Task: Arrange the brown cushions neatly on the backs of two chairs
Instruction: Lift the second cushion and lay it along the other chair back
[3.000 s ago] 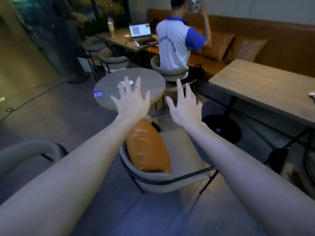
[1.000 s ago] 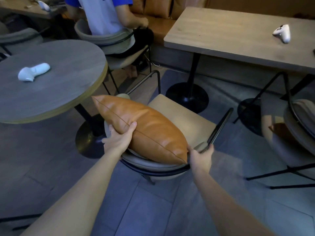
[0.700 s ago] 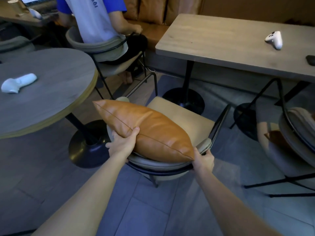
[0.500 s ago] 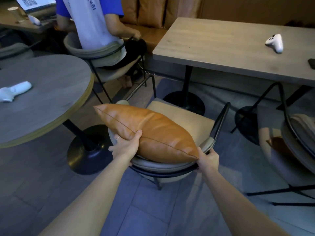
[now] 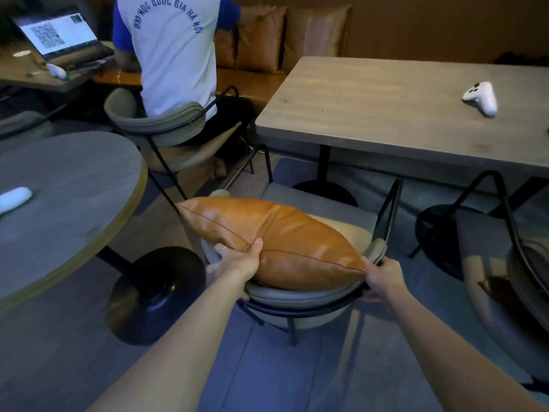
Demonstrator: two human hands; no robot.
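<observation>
A brown leather cushion point(image 5: 285, 242) lies lengthwise along the curved grey backrest of the near chair point(image 5: 300, 298). My left hand point(image 5: 237, 260) grips the cushion's near edge at its middle seam, thumb on top. At the cushion's right corner my right hand point(image 5: 383, 279) holds the corner together with the end of the backrest. A second chair point(image 5: 525, 263) stands at the right edge, with what looks like another brown cushion point(image 5: 496, 289) partly hidden low on its seat.
A round grey table point(image 5: 68, 203) with a white controller point(image 5: 13, 197) is close on the left. A rectangular wooden table point(image 5: 386, 114) holding a white controller point(image 5: 481, 98) is ahead right. A person point(image 5: 172, 55) sits on a chair beyond, facing a laptop point(image 5: 59, 34).
My hands went from spread open in the air to gripping the cushion on the chair back. Over the last second the view drew closer; the cushion shifted slightly right along the backrest.
</observation>
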